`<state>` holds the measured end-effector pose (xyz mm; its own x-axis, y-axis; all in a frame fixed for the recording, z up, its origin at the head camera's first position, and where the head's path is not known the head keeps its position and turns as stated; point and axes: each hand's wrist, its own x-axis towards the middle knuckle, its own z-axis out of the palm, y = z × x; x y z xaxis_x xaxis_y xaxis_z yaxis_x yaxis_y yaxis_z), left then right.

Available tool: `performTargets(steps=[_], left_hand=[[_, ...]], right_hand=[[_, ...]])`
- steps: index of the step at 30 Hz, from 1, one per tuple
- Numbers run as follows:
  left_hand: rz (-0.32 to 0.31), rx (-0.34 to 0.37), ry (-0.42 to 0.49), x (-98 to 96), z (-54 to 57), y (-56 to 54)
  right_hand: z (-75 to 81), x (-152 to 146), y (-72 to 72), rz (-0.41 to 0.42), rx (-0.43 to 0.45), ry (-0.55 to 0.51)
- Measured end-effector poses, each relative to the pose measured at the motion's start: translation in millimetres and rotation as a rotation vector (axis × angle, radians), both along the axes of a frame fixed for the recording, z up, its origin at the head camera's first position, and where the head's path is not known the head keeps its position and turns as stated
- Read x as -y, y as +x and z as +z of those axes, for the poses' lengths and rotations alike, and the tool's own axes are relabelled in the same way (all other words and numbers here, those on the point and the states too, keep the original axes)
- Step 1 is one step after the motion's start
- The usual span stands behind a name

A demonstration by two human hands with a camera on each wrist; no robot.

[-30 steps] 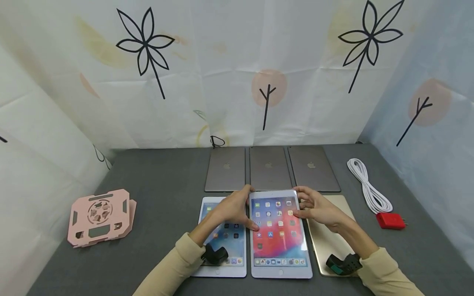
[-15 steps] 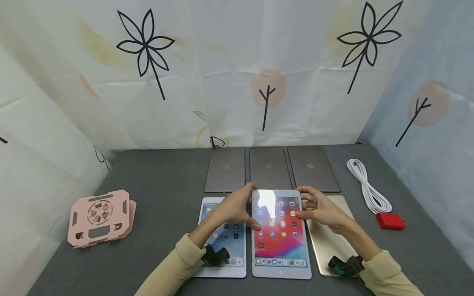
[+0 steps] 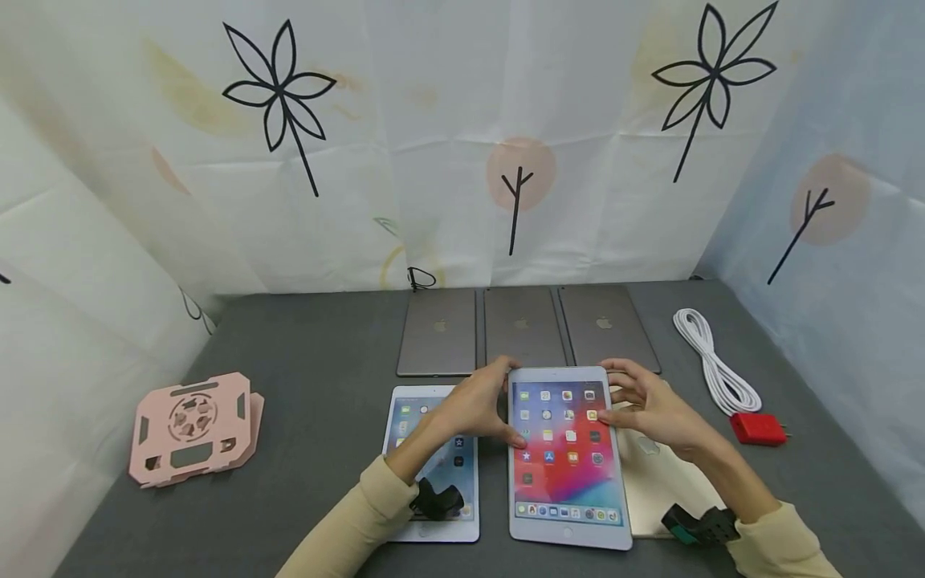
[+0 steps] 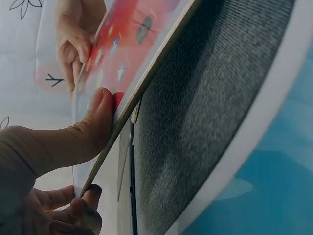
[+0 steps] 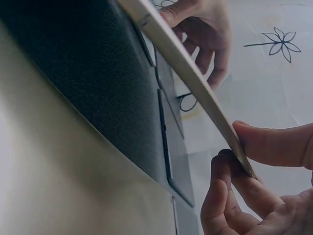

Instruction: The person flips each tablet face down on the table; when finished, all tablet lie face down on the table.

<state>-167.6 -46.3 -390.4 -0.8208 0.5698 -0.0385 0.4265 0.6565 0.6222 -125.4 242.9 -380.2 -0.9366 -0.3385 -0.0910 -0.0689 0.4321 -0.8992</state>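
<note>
Both hands hold one white-framed tablet [image 3: 567, 457] with a lit red and blue home screen, raised off the table. My left hand [image 3: 480, 405] pinches its left edge, thumb on the front and fingers behind, as the left wrist view shows. On the opposite edge my right hand [image 3: 654, 409] pinches likewise, its thumb [image 5: 274, 144] on the screen side. A second lit white tablet [image 3: 470, 482] lies to the left, partly under the left forearm. Below the held tablet and right hand, a gold-backed tablet [image 3: 665, 490] lies face down, partly covered.
Three grey tablets [image 3: 522, 325] lie face down in a row behind the hands. Pink cut-out plates [image 3: 191, 429] are stacked at the left. A coiled white cable [image 3: 715, 361] and a red plug adapter [image 3: 757, 429] lie at the right. Fabric walls [image 3: 433, 160] enclose the grey table [image 3: 311, 345].
The held tablet has shifted to the right with both hands, now overlapping the gold-backed tablet. A bright glare on its screen came and went.
</note>
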Motion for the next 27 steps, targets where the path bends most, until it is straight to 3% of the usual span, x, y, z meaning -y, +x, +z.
performTargets(steps=[12,19,27], left_hand=[[-0.021,-0.014,-0.01,-26.3,-10.0,1.5],[-0.031,0.005,-0.019,-37.9,-19.0,1.8],[-0.067,-0.03,-0.063,-51.1,-29.1,3.9]], right_hand=[[14.3,-18.9,7.9,-0.003,-0.065,-0.061],[14.7,-21.2,9.3,-0.035,-0.081,-0.059],[14.5,-22.5,10.2,-0.057,-0.114,-0.06]])
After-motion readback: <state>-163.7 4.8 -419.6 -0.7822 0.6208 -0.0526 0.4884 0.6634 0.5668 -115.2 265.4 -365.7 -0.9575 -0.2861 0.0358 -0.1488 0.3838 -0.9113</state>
